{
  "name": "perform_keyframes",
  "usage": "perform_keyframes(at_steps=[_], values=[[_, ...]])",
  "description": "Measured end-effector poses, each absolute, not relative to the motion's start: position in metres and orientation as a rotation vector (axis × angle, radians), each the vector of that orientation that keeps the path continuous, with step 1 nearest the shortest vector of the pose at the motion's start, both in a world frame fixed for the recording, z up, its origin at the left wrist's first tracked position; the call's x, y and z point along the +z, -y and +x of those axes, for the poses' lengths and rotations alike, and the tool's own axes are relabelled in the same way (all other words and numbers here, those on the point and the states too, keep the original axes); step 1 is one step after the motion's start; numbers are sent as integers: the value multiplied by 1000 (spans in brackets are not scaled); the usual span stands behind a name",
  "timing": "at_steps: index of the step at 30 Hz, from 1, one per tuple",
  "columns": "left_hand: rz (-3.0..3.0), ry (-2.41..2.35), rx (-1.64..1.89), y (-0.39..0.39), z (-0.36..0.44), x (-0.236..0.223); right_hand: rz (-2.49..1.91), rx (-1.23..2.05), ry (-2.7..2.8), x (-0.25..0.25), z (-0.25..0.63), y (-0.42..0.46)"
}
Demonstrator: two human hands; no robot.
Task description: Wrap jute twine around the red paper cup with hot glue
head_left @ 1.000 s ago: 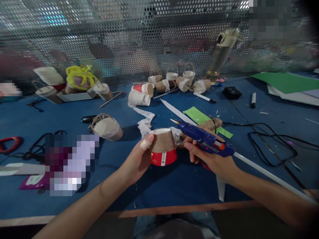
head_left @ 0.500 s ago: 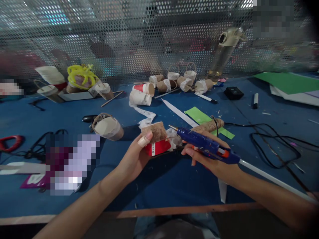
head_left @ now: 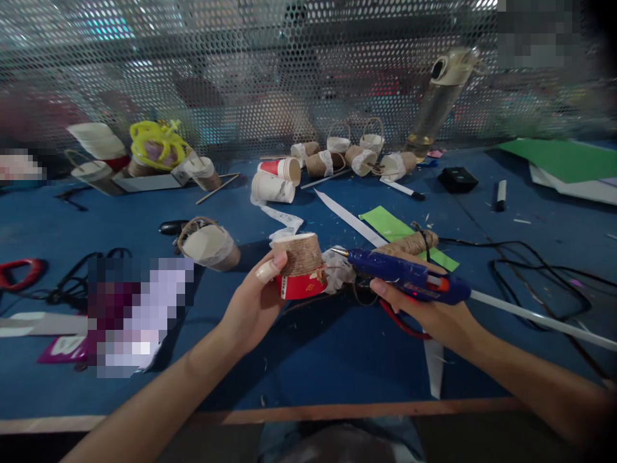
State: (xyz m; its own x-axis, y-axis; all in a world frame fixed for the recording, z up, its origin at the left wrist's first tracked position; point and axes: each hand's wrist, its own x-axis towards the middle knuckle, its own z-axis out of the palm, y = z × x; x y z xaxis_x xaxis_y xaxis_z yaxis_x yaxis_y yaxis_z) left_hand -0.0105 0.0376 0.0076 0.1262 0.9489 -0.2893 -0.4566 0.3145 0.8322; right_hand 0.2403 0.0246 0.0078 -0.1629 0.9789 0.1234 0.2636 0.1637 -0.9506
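A red paper cup [head_left: 303,283], its upper part wound with brown twine, is gripped in my left hand [head_left: 258,299], which has a bandage-like wrap on the thumb. My right hand [head_left: 424,308] is closed around a blue glue gun [head_left: 405,273] with a long white glue stick [head_left: 535,316] sticking out behind. The nozzle points left at the cup, a small gap away. Crumpled white lace [head_left: 340,270] lies just behind the cup. Under my right hand, red-handled scissors [head_left: 405,325] show in part. A roll of twine [head_left: 409,243] rests behind the glue gun.
Left of my hands stands a lace-trimmed cup with a twine handle [head_left: 209,247]. Several twine-wrapped cups [head_left: 361,161] and a water bottle [head_left: 436,103] sit by the perforated metal screen [head_left: 270,77]. A black cord [head_left: 511,241] loops at right. Green paper [head_left: 559,161] lies far right.
The cup in my left hand has turned, showing more of its red side and its white rim. My right hand and the glue gun have shifted slightly right and tilted less.
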Motion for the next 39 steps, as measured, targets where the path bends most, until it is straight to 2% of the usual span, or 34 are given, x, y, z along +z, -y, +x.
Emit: perform_keyframes(at_steps=[6, 22, 39], values=[[604, -983, 1155, -37, -8, 12, -1165, 1067, 1796, 5, 246, -21], [703, -929, 1108, -36, -11, 4, -1031, 1047, 1866, 0, 246, -22], [887, -860, 1169, -39, -9, -4, -938, 849, 1956, -11, 249, -21]])
